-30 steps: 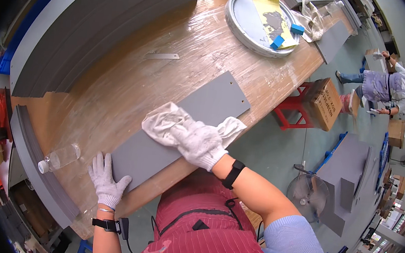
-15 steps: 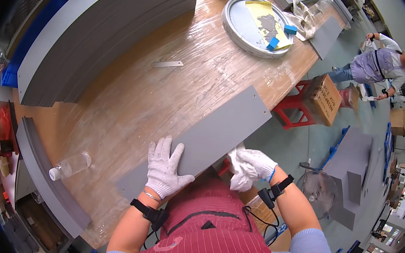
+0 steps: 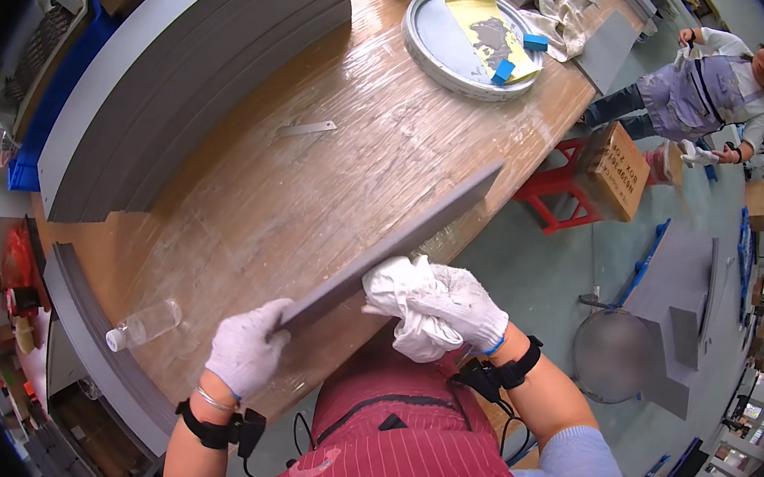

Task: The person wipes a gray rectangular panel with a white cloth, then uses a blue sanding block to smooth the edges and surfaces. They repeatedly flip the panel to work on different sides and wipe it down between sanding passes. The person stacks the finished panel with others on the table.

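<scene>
A long grey panel [image 3: 404, 232] is tipped up on its long edge over the table, its narrow edge facing upward. My left hand [image 3: 247, 347], in a white knit glove, grips the panel's near left end with closed fingers. Bunched in my gloved right hand [image 3: 470, 307] is a white cloth [image 3: 405, 304], which lies against the panel's near side around its middle. The fingertips of the right hand are partly hidden by the cloth.
A film-covered table [image 3: 203, 262] holds tall stacked grey panels [image 3: 205, 62], a metal strip [image 3: 308, 127], a clear bottle [image 3: 146, 325] and a round lid [image 3: 435, 44] with yellow sandpaper [image 3: 479, 27]. A boxed red stool [image 3: 549, 198] and a co-worker [image 3: 695, 94] are at right.
The panel, flat on the table before, is now tilted up on edge. My left hand has gone from resting on its face to gripping its end; the cloth has moved left onto the panel.
</scene>
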{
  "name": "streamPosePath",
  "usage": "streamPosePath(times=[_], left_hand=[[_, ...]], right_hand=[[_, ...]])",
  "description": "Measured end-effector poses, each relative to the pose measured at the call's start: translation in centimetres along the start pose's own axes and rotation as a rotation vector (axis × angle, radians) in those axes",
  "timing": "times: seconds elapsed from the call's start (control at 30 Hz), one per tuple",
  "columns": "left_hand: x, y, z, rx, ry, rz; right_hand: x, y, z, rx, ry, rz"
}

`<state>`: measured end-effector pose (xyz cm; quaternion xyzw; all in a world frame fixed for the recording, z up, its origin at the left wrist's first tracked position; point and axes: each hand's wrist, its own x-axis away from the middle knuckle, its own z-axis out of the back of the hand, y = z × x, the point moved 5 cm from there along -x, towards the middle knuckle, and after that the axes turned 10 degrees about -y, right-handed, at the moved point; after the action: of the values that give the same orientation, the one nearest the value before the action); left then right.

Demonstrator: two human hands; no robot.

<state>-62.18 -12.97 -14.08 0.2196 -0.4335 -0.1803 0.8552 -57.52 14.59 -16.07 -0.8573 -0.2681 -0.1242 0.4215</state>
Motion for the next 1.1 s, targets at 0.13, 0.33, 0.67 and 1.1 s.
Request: streamPosePath(times=[0.13, 0.33, 0.67, 1.1], left_hand=[[-2.5, -5.6, 2.2, 0.265, 0.058, 0.051], [-7.4, -11.3, -2.8, -0.125, 0.283, 0.351], [-6.0, -7.6, -2.2, -0.152, 0.790, 0.098], [-6.5, -7.9, -2.4, -0.265, 0.824, -0.046]], right_hand=[[-3.6, -1.3, -3.7, 1.324, 0.167, 0.411], [-10.5, 7.2, -9.2, 1.815, -0.209, 0.439], [-3.4, -10.0, 18.4, 1.719, 1.236, -0.107], [-11.6, 4.9, -2.7, 1.817, 0.011, 0.481]])
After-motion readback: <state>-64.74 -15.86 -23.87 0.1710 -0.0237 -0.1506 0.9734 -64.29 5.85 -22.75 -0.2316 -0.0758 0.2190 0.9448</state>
